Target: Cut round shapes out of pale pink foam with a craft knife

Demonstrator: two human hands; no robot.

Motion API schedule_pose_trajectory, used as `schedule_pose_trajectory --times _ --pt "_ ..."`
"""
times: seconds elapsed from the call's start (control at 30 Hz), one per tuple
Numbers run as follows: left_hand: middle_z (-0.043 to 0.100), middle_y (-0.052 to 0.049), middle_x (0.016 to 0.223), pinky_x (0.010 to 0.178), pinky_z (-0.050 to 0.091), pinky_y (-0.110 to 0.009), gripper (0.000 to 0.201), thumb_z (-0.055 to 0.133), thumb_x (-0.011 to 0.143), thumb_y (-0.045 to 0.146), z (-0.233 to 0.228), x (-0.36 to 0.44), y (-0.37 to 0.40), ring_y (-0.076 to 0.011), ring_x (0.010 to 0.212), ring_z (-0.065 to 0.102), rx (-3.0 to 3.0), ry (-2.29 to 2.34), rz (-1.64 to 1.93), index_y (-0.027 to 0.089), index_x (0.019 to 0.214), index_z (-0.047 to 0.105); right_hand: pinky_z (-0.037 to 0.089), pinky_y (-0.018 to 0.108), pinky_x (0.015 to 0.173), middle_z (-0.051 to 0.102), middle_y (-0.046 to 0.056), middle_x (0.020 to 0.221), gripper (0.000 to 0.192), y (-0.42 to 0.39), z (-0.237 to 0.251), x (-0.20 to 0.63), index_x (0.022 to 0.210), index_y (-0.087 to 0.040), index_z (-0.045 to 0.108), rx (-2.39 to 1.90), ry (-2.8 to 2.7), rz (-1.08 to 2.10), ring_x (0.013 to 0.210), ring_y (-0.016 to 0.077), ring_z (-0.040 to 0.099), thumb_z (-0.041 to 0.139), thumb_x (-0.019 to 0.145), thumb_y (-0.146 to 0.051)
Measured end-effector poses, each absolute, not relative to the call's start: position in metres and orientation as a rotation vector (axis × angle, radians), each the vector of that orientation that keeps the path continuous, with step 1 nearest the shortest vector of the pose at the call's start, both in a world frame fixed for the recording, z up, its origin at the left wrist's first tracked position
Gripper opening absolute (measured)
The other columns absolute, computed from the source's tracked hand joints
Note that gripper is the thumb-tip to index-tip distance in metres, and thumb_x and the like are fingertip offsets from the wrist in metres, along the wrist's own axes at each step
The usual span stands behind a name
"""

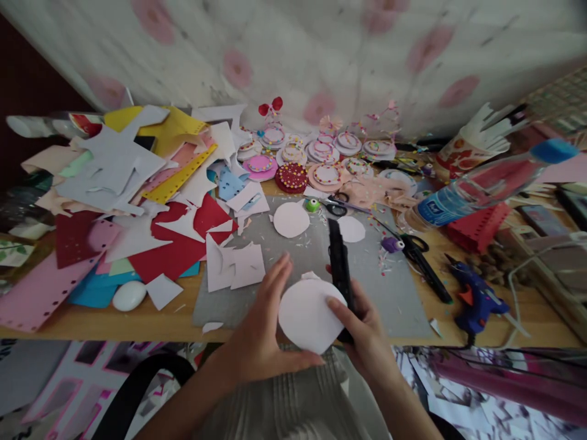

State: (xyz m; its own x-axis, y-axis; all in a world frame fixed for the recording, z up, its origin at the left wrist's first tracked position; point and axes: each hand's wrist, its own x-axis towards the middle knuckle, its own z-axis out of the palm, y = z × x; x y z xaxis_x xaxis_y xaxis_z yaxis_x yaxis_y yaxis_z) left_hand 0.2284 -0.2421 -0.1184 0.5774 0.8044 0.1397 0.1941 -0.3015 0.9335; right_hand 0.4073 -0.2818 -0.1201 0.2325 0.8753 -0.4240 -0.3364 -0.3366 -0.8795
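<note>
Three plain paper circles (pixel 306 315), one glue gun (pixel 477 299), one bottle (pixel 486 186).

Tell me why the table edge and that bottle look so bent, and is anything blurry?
Head view: wide-lens distortion bows the table and stretches the bottle at the right edge; soft, even light, no glare; the paper circle between left hand and right hand looks slightly soft.

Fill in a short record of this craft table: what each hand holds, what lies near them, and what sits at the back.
Left hand: fingers on the pale paper disc
Right hand: grips black scissors, cutting the disc
Under the hands: grey mat
Right of mat: blue glue gun, water bottle
Left: heap of paper scraps
Back: decorated paper rounds
</note>
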Motion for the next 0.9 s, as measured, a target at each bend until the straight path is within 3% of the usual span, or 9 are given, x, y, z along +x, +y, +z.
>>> schedule_pose_trajectory --times 0.07,0.13,0.2,0.33,0.5,0.6,0.73,0.9 --pt "0.037 -0.018 0.151 0.104 0.044 -0.048 0.102 0.079 0.068 0.051 -0.124 0.235 -0.251 -0.0355 0.132 0.045 1.332 0.971 0.834 0.025 0.148 0.023 0.05 0.025 0.064 0.065 0.005 0.117 0.061 -0.278 -0.121 0.398 0.13 -0.027 0.051 -1.393 -0.589 1.288 0.085 0.0181 0.062 0.072 0.076 -0.045" --pt "0.06 -0.017 0.13 0.091 0.053 -0.041 0.07 0.069 0.078 0.053 -0.127 0.24 -0.256 -0.0307 0.113 0.061 0.956 1.058 0.807 0.018 0.134 0.045 0.051 0.027 0.067 0.066 0.006 0.113 0.053 -0.275 -0.127 0.396 0.127 -0.025 0.052 -1.471 -0.711 1.172 0.087 0.0191 0.062 0.067 0.081 -0.047" --pt "0.07 -0.013 0.111 0.083 0.055 -0.034 0.05 0.067 0.081 0.049 -0.126 0.24 -0.257 -0.0258 0.099 0.066 0.787 1.113 0.766 0.015 0.117 0.059 0.051 0.031 0.071 0.066 0.007 0.104 0.047 -0.273 -0.137 0.403 0.125 -0.021 0.052 -1.594 -0.897 0.998 0.087 0.0204 0.061 0.059 0.086 -0.048" --pt "0.073 -0.006 0.092 0.07 0.052 -0.025 0.04 0.076 0.073 0.044 -0.118 0.224 -0.247 -0.019 0.082 0.065 0.807 1.124 0.716 0.015 0.1 0.069 0.048 0.04 0.083 0.065 0.011 0.107 0.044 -0.27 -0.157 0.435 0.129 -0.02 0.052 -1.828 -1.342 0.603 0.095 0.0244 0.059 0.049 0.092 -0.044" --pt "0.07 -0.003 0.076 0.061 0.047 -0.021 0.032 0.078 0.07 0.04 -0.115 0.202 -0.237 -0.0139 0.069 0.059 0.883 1.02 0.576 0.014 0.088 0.074 0.041 0.047 0.089 0.063 0.012 0.105 0.03 -0.272 -0.146 0.454 0.11 -0.021 0.063 -1.901 -1.629 0.202 0.1 0.0282 0.055 0.055 0.09 -0.041" --pt "0.068 -0.003 0.075 0.06 0.046 -0.021 0.033 0.076 0.072 0.042 -0.116 0.199 -0.237 -0.0142 0.068 0.058 0.912 0.956 0.52 0.013 0.088 0.073 0.044 0.034 0.073 0.058 0.005 0.085 0.024 -0.274 -0.122 0.441 0.09 -0.021 0.059 -1.677 -1.577 0.541 0.08 0.0202 0.054 0.051 0.092 -0.043" --pt "0.065 -0.003 0.071 0.057 0.043 -0.021 0.032 0.073 0.075 0.045 -0.113 0.199 -0.239 -0.0133 0.064 0.055 0.97 0.841 0.454 0.014 0.085 0.072 0.031 0.025 0.051 0.038 -0.003 0.061 0.047 -0.275 -0.101 0.413 0.064 -0.021 0.042 -1.349 -1.432 1.421 0.055 0.0117 0.036 0.037 0.096 -0.055" --pt "0.059 -0.002 0.063 0.052 0.04 -0.022 0.043 0.075 0.067 0.055 -0.108 0.205 -0.243 -0.0117 0.056 0.049 0.913 0.81 0.501 0.013 0.075 0.069 0.022 0.023 0.043 0.029 -0.006 0.052 0.056 -0.277 -0.104 0.39 0.057 -0.022 0.035 -1.246 -0.896 1.73 0.047 0.0082 0.023 0.05 0.083 -0.069"
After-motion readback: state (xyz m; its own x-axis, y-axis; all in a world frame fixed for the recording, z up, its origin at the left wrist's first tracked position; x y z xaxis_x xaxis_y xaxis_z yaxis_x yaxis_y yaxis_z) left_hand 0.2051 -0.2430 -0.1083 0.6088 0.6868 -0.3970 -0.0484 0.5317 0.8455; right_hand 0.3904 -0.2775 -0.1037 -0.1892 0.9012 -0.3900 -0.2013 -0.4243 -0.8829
